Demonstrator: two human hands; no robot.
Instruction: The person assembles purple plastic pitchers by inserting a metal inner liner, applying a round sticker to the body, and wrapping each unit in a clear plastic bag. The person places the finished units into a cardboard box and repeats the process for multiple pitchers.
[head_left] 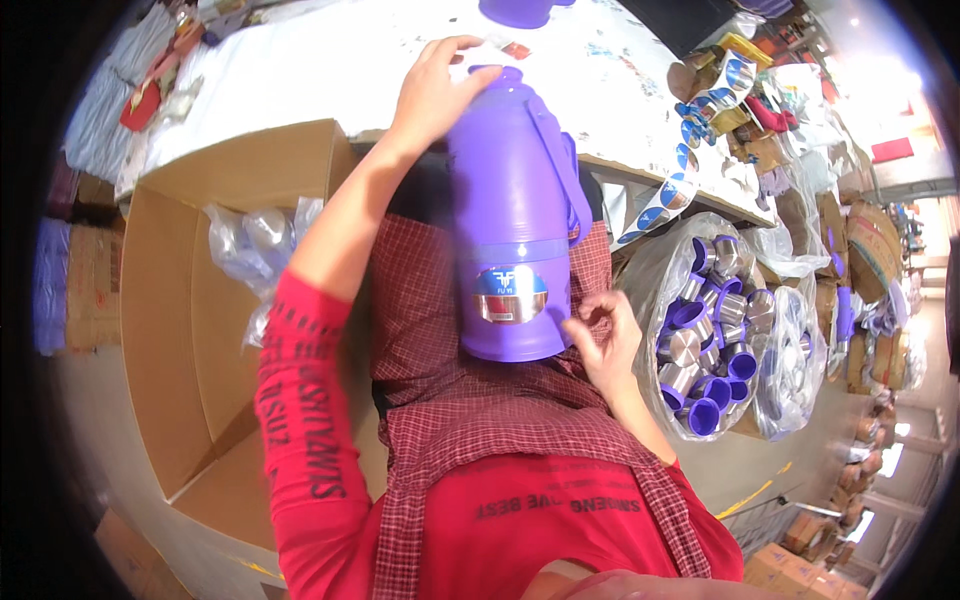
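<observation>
Flask [510, 205] rests on the lap [412, 300], top toward the far desk [330, 70]; left hand [432, 92] spreads at its top, right hand [608, 340] half-curls, parted, by its base. Best steady both ends against rolling.

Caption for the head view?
Purple flask over a checked apron, left hand at its top, right hand near its base.

Flask [512, 200] blocks middle; carton [160, 340] left, plastic bag [647, 300] right; tabletop [350, 65] passable.
</observation>
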